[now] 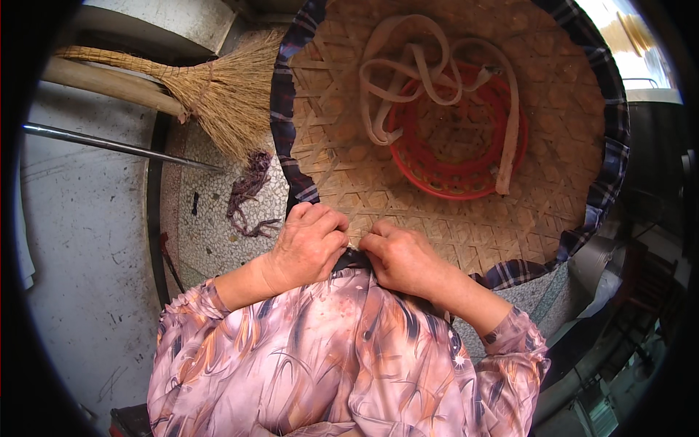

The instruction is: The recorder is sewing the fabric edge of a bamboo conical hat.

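Observation:
A large round woven bamboo tray with a dark plaid cloth edging leans before me. My left hand and my right hand meet at its near rim, both closed with the fingertips pinched together. Dark cloth shows between them, with a small pale bit just above it. What exactly the fingertips hold is hidden. Inside the tray sits a red plastic basket, and a long pale strap lies looped over it.
Left of the tray lie a straw broom, a thick wooden pole and a thin metal rod. A tangle of purplish cord or cloth strips rests on the speckled floor. A grey-white panel stands at the far left.

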### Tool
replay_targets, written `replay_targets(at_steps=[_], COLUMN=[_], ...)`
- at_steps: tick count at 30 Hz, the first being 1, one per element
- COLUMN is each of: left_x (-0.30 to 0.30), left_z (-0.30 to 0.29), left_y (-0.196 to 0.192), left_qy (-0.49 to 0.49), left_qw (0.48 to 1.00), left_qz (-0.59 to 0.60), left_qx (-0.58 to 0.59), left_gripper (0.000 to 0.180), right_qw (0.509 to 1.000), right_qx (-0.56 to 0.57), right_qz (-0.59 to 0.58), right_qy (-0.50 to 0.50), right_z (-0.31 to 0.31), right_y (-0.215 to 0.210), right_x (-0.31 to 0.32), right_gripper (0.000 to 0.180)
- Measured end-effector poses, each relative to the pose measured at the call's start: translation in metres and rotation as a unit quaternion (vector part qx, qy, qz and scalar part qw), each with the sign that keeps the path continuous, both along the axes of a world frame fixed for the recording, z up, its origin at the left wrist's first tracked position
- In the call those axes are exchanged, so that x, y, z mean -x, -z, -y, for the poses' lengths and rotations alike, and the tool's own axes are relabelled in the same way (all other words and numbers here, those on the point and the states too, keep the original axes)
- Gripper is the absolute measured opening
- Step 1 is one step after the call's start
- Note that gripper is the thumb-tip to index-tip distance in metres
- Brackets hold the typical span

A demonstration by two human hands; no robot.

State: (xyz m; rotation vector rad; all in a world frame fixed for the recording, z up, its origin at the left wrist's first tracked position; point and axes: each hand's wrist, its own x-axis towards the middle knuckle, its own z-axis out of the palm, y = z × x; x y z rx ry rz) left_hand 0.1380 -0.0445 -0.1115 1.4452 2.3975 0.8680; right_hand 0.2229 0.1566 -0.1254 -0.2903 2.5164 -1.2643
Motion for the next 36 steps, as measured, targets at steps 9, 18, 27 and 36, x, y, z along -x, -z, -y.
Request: replay_targets(at_steps=[9,18,27,36], left_x=[0.0008,0.0037,0.0056,0.0071], left_z=[-0.0011,-0.0034,-0.0044,-0.0043], left_y=[-0.0001,-0.0024,-0.0023,-0.0011], left_qy=[0.011,0.019,0.030,0.036], left_qw=[1.000,0.999,0.999,0.999], left_qz=[-0.015,0.001,-0.008,0.006], left_qx=[0.013,0.028,0.022,0.025], left_gripper=[0.014,0.017,0.011,0.009], right_qw=[1.000,0.999,0.998,0.999], right_qx=[0.010,0.005,-0.007,0.014], right_qz=[0.015,0.030,0.068,0.041], right_qy=[0.013,-0.024,0.011,0.027], right_z=[-0.0022,-0.0045,-0.0052,-0.0036], right_y=[-0.0032,0.0008,-0.0018,-0.0003], right_x=[0.0037,0.0048,0.0046,0.0044], right_gripper=[0.016,0.018,0.017,0.015])
